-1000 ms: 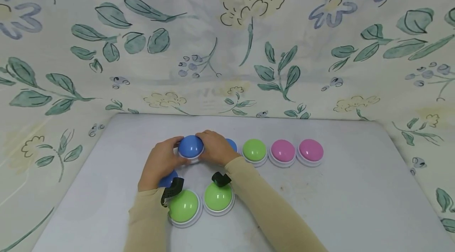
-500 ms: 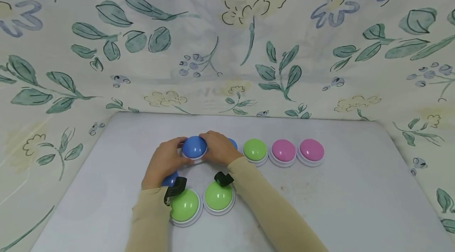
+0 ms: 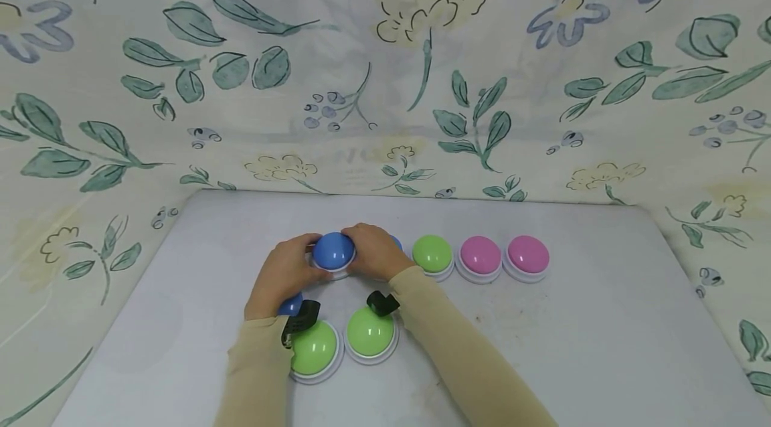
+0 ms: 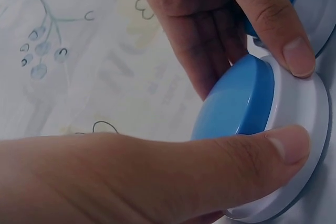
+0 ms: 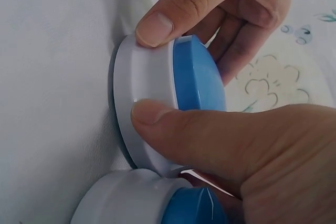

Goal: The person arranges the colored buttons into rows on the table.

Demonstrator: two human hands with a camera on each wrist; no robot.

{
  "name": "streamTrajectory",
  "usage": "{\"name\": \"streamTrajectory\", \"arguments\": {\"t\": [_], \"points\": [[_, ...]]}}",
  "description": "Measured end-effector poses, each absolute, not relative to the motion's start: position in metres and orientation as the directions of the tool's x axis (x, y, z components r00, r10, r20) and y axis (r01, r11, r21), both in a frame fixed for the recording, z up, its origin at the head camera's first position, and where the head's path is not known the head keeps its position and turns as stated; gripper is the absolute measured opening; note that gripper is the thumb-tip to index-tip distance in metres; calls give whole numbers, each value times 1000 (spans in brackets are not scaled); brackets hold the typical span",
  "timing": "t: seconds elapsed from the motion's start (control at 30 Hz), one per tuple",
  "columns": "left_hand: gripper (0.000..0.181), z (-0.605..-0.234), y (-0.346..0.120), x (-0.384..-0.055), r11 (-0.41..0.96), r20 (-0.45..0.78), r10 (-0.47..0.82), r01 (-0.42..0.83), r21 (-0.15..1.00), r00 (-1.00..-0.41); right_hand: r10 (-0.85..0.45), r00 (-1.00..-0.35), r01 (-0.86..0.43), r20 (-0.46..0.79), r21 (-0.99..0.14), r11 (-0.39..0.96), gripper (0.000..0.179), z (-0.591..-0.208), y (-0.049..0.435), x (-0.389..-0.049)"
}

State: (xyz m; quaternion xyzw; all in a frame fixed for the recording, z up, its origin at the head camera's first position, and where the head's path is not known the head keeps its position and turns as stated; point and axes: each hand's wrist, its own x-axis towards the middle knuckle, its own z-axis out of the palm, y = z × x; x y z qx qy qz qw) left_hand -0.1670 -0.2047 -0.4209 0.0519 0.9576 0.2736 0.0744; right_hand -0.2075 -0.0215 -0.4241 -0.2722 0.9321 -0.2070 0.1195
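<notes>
Both hands grip one blue-domed push button [image 3: 334, 251] with a white base, in the head view left of centre. My left hand [image 3: 285, 274] holds its left side, and my right hand [image 3: 375, 251] its right. In the left wrist view the left thumb [image 4: 247, 163] presses the white rim of the button [image 4: 236, 98]. The right wrist view has the right thumb [image 5: 178, 129] on that base too. Just past the right hand, a second blue button [image 3: 395, 243] is mostly hidden; it looks very close to the held one. A third blue button [image 3: 291, 305] is partly covered by the left wrist.
To the right, a green button [image 3: 432, 253] and two pink buttons [image 3: 480, 255] continue the row. Nearer me lie two green buttons [image 3: 370, 332], one partly behind the left wrist's black camera strap [image 3: 303, 323]. Floral cloth [image 3: 361, 92] rises behind the white table [image 3: 602, 320].
Both hands have moved slightly right, sliding or carrying the blue button toward the one beside the right hand. The other buttons have stayed in place.
</notes>
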Motion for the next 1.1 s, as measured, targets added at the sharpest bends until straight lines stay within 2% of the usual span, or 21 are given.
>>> {"name": "streamTrajectory", "arguments": {"t": [0.53,0.9,1.1], "points": [[76,-418,-201,-166,850,-133,138,48,524,-982,-566,-820,-497,-81,-389,776,62,-426,-20,-209],[87,-414,-203,-164,824,-143,159,51,565,-977,-558,-826,-480,-76,-425,768,69,-423,-17,-206],[87,-406,-209,-159,827,-117,147,57,560,-982,-547,-834,-461,-69,-460,759,73,-419,-14,-201]]}}
